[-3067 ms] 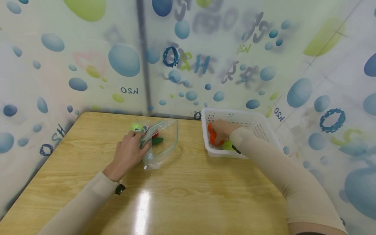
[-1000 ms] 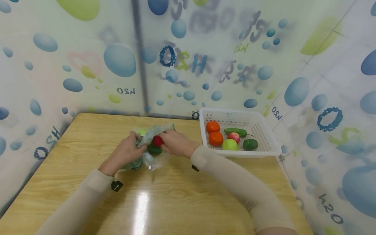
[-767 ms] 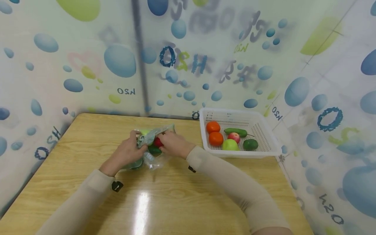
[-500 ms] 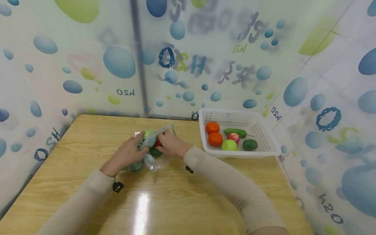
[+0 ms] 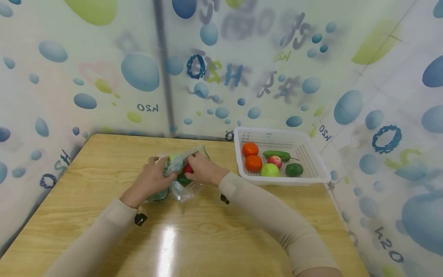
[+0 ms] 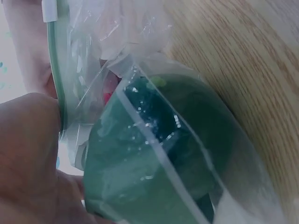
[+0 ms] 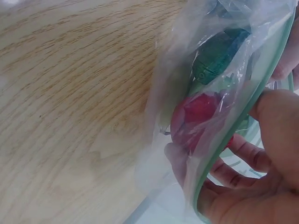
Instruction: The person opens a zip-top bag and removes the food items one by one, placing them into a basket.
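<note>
Right hand (image 5: 203, 169): from basket (image 5: 282, 181) to bag (image 5: 185, 193) | touching red fruit (image 7: 196, 116) — hold unclear | left hand (image 5: 149, 181) — grips bag

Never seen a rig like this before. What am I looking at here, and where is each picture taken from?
There is no machine here: a person works with two bare hands. The wide picture comes from a camera worn on the head; the close-ups come from one on each wrist. On the wooden table lies a clear plastic bag; to its right stands a white basket holding two orange-red fruits, a long green vegetable, a small pinkish-red fruit, a light green fruit and a dark green one. The left hand grips the bag. The right hand reaches into its mouth, with fingers by a red item; whether they grip it is hard to tell. A dark green item also shows inside the bag.
</note>
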Available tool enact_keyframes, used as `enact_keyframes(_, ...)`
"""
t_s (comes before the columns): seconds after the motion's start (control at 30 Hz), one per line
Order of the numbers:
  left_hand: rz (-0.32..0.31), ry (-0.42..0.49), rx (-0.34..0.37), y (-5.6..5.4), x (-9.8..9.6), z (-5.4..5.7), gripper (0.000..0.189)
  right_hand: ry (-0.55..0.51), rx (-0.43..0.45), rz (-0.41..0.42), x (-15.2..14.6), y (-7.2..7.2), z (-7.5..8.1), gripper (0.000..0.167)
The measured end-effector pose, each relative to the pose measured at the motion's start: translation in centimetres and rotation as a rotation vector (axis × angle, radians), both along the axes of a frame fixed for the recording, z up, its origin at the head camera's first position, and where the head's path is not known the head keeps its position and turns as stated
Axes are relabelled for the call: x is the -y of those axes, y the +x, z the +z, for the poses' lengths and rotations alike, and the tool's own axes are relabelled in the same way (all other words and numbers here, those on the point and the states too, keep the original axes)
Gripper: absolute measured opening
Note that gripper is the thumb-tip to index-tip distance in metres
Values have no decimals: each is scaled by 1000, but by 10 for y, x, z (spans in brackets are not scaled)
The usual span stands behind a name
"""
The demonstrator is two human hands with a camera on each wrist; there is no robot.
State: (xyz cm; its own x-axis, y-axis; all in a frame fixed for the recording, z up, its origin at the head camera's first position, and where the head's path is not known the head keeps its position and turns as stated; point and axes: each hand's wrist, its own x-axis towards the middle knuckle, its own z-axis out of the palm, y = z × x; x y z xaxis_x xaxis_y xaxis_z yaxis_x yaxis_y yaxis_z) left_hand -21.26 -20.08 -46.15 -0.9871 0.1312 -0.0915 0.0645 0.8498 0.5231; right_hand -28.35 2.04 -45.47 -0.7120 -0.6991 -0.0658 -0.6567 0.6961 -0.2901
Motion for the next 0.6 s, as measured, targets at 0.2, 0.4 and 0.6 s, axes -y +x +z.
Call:
enact_keyframes(0.2, -45, -24, -105, 0, -2, 1, 84, -5, 15, 0, -2, 0, 2, 43)
enact_keyframes(0.4, -98, -19, -137, 0, -3, 0, 79, 11, -43, 36, -6, 2, 4, 42)
enact_keyframes(0.6, -94, -4, -137, 1, -2, -1, 74, 15, -89, 73, -10, 7, 12, 46)
